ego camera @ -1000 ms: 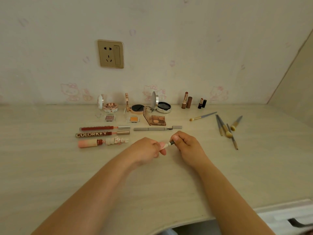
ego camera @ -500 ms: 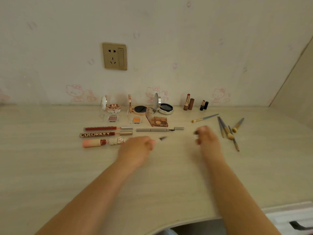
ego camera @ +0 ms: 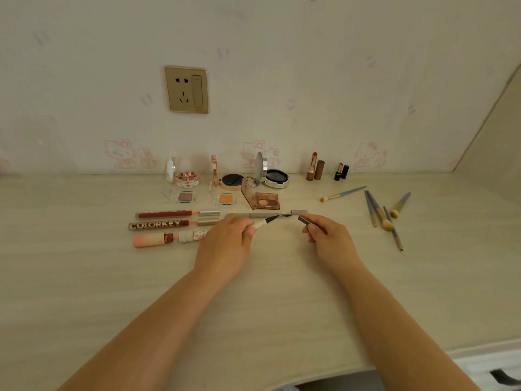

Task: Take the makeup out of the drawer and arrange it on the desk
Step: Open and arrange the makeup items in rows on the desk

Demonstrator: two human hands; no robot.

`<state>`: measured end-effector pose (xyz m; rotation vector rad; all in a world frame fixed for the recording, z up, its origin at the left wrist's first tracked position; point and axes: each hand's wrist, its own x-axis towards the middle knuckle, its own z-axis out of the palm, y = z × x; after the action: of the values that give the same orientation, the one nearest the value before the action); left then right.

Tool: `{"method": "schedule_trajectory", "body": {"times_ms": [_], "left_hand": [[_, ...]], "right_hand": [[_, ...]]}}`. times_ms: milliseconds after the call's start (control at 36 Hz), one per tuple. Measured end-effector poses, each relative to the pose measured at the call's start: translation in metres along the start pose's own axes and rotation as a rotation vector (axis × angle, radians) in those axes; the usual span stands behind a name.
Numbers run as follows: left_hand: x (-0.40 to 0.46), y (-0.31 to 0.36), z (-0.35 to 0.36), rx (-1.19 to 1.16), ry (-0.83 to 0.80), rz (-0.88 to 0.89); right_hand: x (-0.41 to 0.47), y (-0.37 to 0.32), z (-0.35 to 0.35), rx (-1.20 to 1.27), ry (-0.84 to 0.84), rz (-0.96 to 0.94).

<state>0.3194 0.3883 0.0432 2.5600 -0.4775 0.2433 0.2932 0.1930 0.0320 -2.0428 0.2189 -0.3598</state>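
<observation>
- The left hand (ego camera: pixel 228 244) and right hand (ego camera: pixel 328 238), joined a second ago, are now apart.
- The pen (ego camera: pixel 263 222) is uncapped; its cap (ego camera: pixel 304 220) sits in the right grip.

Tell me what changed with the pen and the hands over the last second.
The hands pulled apart: the pen was capped and held between them, now the left hand holds the pen with its dark tip bare, and the right hand pinches the cap off to the right. The lip glosses, compacts, lipsticks and brushes stayed where they were on the desk.
</observation>
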Motion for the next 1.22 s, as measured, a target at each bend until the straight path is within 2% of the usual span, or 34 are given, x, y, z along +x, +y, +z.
{"method": "schedule_trajectory", "body": {"times_ms": [222,333,833,1222], "left_hand": [[0.02,0.003,0.005,0.217,0.01,0.147],[0.032,0.007,0.009,0.289,0.006,0.147],[0.044,-0.005,0.023,0.271,-0.04,0.098],[0.045,-0.009,0.025,0.231,-0.015,0.094]], "right_hand": [[0.024,0.003,-0.009,-0.094,-0.048,0.042],[0.037,0.005,-0.008,-0.132,-0.058,0.038],[0.05,0.011,0.003,-0.516,-0.089,-0.118],[0.053,0.014,0.0,-0.528,-0.125,-0.12]]}}
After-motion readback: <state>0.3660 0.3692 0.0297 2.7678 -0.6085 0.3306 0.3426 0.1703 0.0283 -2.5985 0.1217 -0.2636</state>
